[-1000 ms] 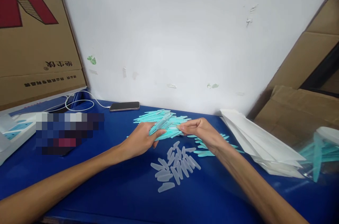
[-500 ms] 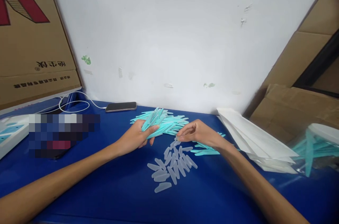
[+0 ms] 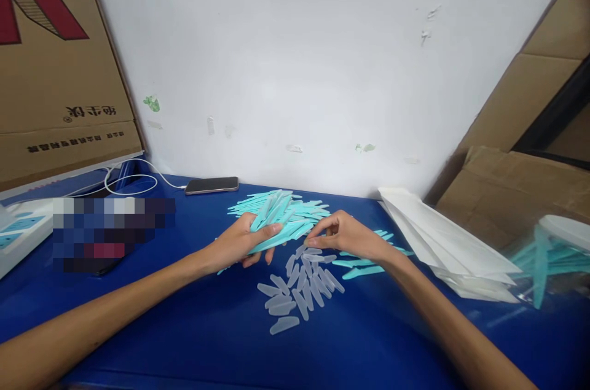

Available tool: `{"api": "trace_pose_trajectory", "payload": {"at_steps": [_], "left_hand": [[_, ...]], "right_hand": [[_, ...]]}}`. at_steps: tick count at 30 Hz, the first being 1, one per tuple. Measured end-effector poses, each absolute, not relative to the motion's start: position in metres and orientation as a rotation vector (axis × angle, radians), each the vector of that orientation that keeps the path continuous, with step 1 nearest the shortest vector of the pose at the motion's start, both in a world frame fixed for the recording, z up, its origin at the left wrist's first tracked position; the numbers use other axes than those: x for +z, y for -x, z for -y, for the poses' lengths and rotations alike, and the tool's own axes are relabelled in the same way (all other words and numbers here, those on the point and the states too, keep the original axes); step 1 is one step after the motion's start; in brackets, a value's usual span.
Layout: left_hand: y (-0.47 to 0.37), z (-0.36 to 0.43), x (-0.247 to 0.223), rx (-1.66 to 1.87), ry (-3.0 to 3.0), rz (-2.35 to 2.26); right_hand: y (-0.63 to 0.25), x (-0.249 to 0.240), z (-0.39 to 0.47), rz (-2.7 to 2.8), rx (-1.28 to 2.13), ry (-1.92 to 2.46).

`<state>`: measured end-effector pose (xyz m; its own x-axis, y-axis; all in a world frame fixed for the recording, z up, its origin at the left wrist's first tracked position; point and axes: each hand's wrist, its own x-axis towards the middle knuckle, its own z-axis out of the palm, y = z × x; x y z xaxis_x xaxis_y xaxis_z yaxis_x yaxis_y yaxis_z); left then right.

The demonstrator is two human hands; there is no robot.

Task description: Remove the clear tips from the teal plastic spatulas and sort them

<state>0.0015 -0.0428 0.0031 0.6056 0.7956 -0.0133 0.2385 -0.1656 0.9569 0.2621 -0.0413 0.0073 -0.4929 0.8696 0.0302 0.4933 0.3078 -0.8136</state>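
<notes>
Blue table point(image 3: 369, 335): left hand point(image 3: 242, 237) clutches turquoise sticks point(image 3: 271, 213); whether right hand point(image 3: 345, 234) pinches anything, unclear.

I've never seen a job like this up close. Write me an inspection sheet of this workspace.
Surface: blue tabletop, glossy.
Job's things: turquoise pieces heaped near the middle, a smaller group to the right; translucent pieces spread nearer the viewer.
Clutter: phone lying flat; white sheets or sleeves, stacked, at right; power strip at left, beside a pixelated patch, contents unreadable.
Hands: left hand grips a bunch of turquoise pieces; right hand has its fingertips at the translucent pieces' far edge, hold unclear.
Cables: white cable plugged into the phone, looped at left.
Surroundings: marked white wall; cardboard on both sides.
</notes>
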Motion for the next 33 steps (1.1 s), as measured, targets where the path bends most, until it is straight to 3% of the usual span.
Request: {"api": "trace_pose_trajectory", "payload": {"at_steps": [5, 13, 33], "left_hand": [[-0.003, 0.047, 0.006, 0.562, -1.638, -0.841], [-0.004, 0.054, 0.001, 0.440, -1.626, -0.797], [-0.002, 0.046, 0.001, 0.479, -1.713, -0.809]], "right_hand": [[-0.261, 0.019, 0.046, 1.906, 0.909, 1.173], [-0.240, 0.020, 0.061, 1.886, 1.076, 1.022], [-0.268, 0.019, 0.039, 1.671, 0.862, 1.112]]}}
